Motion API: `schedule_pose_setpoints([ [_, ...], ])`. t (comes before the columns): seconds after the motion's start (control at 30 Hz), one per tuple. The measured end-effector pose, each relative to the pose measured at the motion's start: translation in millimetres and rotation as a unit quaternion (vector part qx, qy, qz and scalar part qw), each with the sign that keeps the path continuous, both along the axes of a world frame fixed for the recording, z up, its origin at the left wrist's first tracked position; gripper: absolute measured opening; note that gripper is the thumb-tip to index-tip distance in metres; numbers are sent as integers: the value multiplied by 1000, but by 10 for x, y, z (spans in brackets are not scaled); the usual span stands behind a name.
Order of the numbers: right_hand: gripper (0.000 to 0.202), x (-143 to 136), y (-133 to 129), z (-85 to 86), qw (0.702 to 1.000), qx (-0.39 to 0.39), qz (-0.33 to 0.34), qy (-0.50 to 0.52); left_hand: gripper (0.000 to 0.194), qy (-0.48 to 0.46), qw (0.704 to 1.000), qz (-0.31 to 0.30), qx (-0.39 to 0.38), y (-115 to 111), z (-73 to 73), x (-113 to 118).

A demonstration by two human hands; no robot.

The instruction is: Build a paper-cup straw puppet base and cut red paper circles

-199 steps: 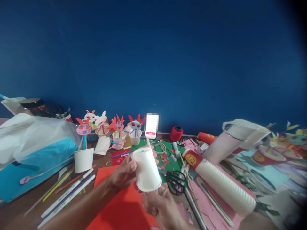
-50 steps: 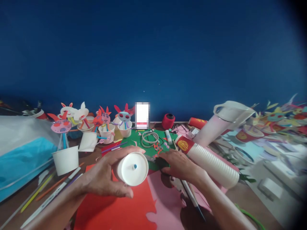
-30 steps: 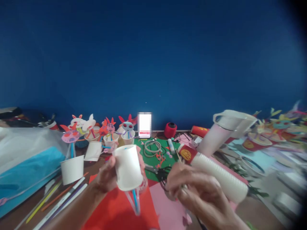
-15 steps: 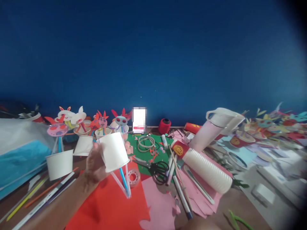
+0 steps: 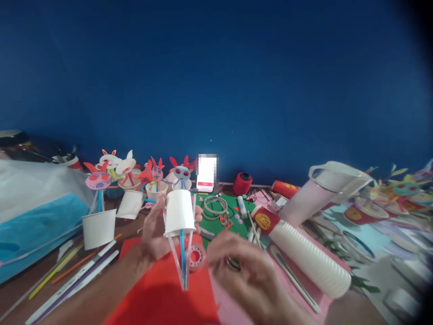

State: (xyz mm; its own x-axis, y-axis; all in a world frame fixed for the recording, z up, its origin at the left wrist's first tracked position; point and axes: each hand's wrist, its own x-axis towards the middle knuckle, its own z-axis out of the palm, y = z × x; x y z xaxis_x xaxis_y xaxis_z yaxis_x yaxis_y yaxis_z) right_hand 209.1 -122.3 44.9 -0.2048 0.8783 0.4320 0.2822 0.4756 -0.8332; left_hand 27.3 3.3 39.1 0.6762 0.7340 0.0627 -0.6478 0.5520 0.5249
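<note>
My left hand (image 5: 153, 232) is closed around an upside-down white paper cup (image 5: 180, 212), its fingers partly hidden behind the cup. Blue and clear straws (image 5: 183, 259) hang below the cup, their lower ends close together. To the right of the cup, my right hand (image 5: 240, 266) is over the mat, its fingers loosely bent and apart, slightly blurred. Nothing shows in its grasp. It covers most of the black-handled scissors, whose blade (image 5: 207, 233) shows beyond the fingertips. A roll of clear tape (image 5: 196, 256) lies between the straws and my right hand.
Paper animal puppets in cups (image 5: 98, 180) stand at the left and back. A stack of white cups (image 5: 307, 253) lies at the right, before a tilted pitcher (image 5: 324, 189). Red paper (image 5: 162, 298) lies in front, a green sheet (image 5: 216, 216) behind. A lit phone (image 5: 206, 174) leans at the back.
My right hand has come in from the lower edge to the middle, covering the scissors' handles. The cup in my left hand has moved right and is more upright. The view has shifted left.
</note>
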Motion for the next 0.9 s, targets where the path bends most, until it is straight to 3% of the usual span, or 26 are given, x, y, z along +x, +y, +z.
schedule_pose_setpoints([
  [0.07,13,62,397,202,993,-57,-106,16,52,11,1000,24,0,-40,-5,42],
  [0.17,14,115,678,176,986,-111,-118,35,44,42,996,67,-34,-90,-25,97],
  [0.23,25,102,693,46,987,-122,-102,16,40,57,993,89,-61,-110,-49,125],
  [0.33,65,54,622,-89,991,-91,-85,-57,36,82,987,104,-95,-127,-88,154],
  [0.4,86,47,592,-95,989,-56,-70,-115,33,115,981,114,-104,-135,-115,169],
  [0.5,97,89,600,-36,984,-32,-39,-172,37,144,980,89,-100,-142,-161,200],
  [0.57,99,127,612,8,982,-33,-24,-183,40,131,985,52,-101,-150,-190,228],
  [0.73,82,164,604,51,984,-44,-16,-172,39,155,982,12,-107,-185,-196,263],
  [0.9,71,186,699,-38,992,-109,-65,-10,44,152,985,30,-69,-125,-194,220],
])
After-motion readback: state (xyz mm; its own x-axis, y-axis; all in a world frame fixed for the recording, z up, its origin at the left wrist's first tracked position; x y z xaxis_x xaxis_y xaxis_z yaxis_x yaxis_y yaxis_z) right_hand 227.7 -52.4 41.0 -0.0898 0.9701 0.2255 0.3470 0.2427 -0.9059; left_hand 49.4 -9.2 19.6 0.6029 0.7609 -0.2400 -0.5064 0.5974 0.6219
